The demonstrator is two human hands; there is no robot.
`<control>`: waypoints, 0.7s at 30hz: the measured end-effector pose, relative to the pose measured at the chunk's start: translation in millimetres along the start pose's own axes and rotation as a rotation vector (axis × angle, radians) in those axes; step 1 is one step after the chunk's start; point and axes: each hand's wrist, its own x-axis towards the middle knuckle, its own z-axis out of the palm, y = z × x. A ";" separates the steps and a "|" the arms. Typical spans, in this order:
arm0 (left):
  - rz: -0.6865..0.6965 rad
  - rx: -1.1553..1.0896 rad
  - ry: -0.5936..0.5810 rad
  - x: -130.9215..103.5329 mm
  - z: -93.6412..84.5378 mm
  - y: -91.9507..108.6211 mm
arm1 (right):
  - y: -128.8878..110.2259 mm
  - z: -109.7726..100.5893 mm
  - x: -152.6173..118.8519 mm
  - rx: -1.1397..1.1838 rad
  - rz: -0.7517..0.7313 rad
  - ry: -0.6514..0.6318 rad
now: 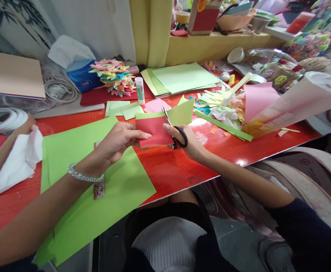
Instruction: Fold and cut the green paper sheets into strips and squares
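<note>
Red paper (155, 126), flat, roughly rectangular, yellow-green paper (182, 112) behind it; left hand (122, 135) pinches it above the table (179, 166). Right hand (193, 143) grips black-handled scissors (185, 136). Some left fingers hidden behind; blades (167, 116) seem at its edge, contact unclear.

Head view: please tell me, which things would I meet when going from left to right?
Tan-topped paper stack, blue tissue pack, bundle of folded coloured papers, glue stick, black-handled scissors, white cup, pink paper sheet, ball of twine.
</note>
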 end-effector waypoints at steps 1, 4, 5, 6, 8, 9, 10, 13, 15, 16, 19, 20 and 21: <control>-0.001 0.001 0.001 0.5 -0.3 -0.3 | 1.7 -0.5 0.2 0.004 -0.005 0.005; -0.019 0.011 -0.010 3.0 -3.9 0.9 | 5.6 -1.4 -0.1 -0.015 -0.036 -0.008; -0.030 0.025 -0.024 4.2 -6.2 2.2 | 6.1 -1.6 -0.2 -0.027 -0.046 -0.026; -0.045 0.048 -0.043 5.4 -8.9 3.8 | 6.0 -2.0 0.0 -0.032 -0.053 -0.049; -0.073 0.112 -0.078 7.7 -15.1 7.5 | 3.8 -3.0 1.1 -0.020 -0.061 -0.097; -0.083 0.147 -0.091 8.5 -18.0 9.2 | 1.7 -3.7 2.0 -0.006 -0.063 -0.119; -0.093 0.182 -0.104 9.1 -20.6 10.8 | -1.2 -4.6 3.1 0.010 -0.065 -0.139; -0.112 0.299 -0.183 9.1 -25.6 13.4 | -11.9 -6.6 6.7 0.048 -0.069 -0.228; -0.114 0.368 -0.264 8.2 -26.9 13.7 | -18.4 -7.1 9.1 0.066 -0.070 -0.297; -0.107 0.392 -0.296 7.7 -27.2 13.8 | -20.7 -7.1 10.4 0.063 -0.070 -0.319; -0.061 0.426 -0.289 6.2 -26.8 14.4 | -22.4 -6.7 15.4 0.013 -0.084 -0.304; -0.042 0.419 -0.253 5.9 -26.0 14.8 | -21.3 -6.5 17.3 -0.001 -0.096 -0.278; -0.019 0.397 -0.206 5.5 -24.9 15.2 | -19.6 -6.4 19.2 -0.005 -0.110 -0.245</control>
